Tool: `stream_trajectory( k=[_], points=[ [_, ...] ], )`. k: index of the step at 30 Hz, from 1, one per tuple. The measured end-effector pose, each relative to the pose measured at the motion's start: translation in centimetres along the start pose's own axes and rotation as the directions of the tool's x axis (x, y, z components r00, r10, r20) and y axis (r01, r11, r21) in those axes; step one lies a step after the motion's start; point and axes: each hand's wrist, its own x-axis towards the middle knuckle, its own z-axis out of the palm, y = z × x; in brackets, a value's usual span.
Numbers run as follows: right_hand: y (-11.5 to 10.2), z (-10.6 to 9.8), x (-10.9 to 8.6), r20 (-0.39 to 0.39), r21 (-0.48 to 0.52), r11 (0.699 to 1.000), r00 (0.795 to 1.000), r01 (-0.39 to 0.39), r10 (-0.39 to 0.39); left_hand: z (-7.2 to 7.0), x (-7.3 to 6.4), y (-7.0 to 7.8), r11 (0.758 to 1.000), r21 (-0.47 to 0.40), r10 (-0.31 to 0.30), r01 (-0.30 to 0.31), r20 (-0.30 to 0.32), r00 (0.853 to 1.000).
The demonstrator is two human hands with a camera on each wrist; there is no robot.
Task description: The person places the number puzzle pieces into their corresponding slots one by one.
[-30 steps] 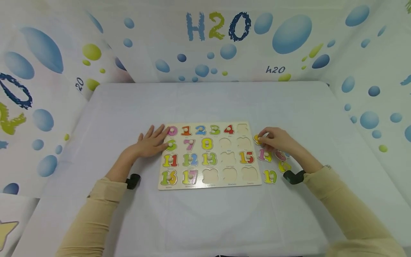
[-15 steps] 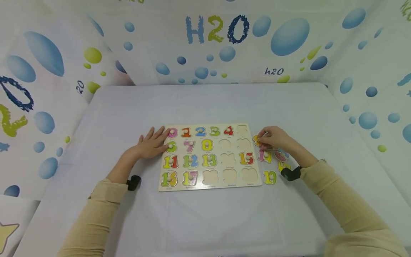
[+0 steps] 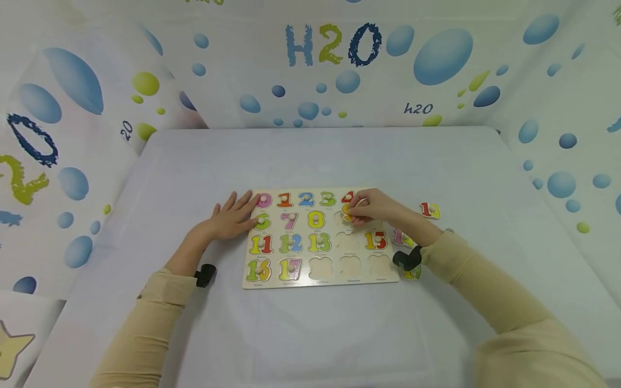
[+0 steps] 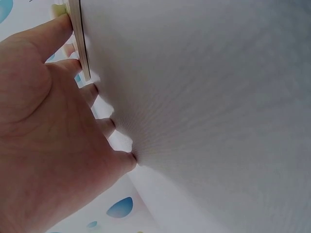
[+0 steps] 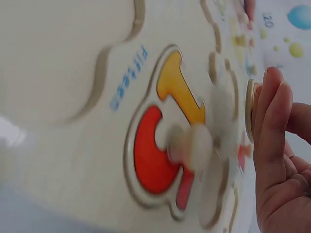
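Observation:
A wooden number puzzle board (image 3: 335, 284) lies on the table with many knobbed number pieces in its recesses. My left hand (image 3: 228, 221) rests spread at its left edge, thumb at the green 6 (image 3: 262, 221) and a fingertip by the pink 0 (image 3: 263, 200). In the left wrist view, the fingertips touch cloth and the board's side. My right hand (image 3: 375, 206) pinches a yellow number piece (image 3: 346, 210), seemingly a 9, over the recess right of the yellow 8 (image 3: 316, 219). The right wrist view shows that piece edge-on, past the 15 (image 5: 155, 150).
Right of the board lie loose pieces: a red and yellow one (image 3: 430, 210), a pink and yellow 14 (image 3: 400, 237) and a green and yellow 19 (image 3: 412, 272). My right forearm and the black wrist camera (image 3: 407, 258) partly cover this area. Patterned cloth walls (image 3: 310, 86) surround the table.
My right hand has moved left from the loose pieces to over the board, carrying the yellow piece. The red and yellow loose piece has come into sight. My left hand stays in place.

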Motion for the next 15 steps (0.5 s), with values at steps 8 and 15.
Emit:
stream_trajectory(
  k=[8, 15],
  points=[
    [-0.2, 1.5, 1.0, 0.016, -0.020, 0.999, 0.999, -0.038, 0.038, -0.1, -0.1, 0.5, 1.000, -0.002, 0.000, 0.000, 0.003, 1.000],
    [-0.7, 1.6, 0.6, 0.036, -0.058, 0.998, 0.999, -0.022, 0.025, -0.2, -0.1, 0.4, 1.000, 0.001, 0.002, -0.002, 0.000, 1.000]
  ],
)
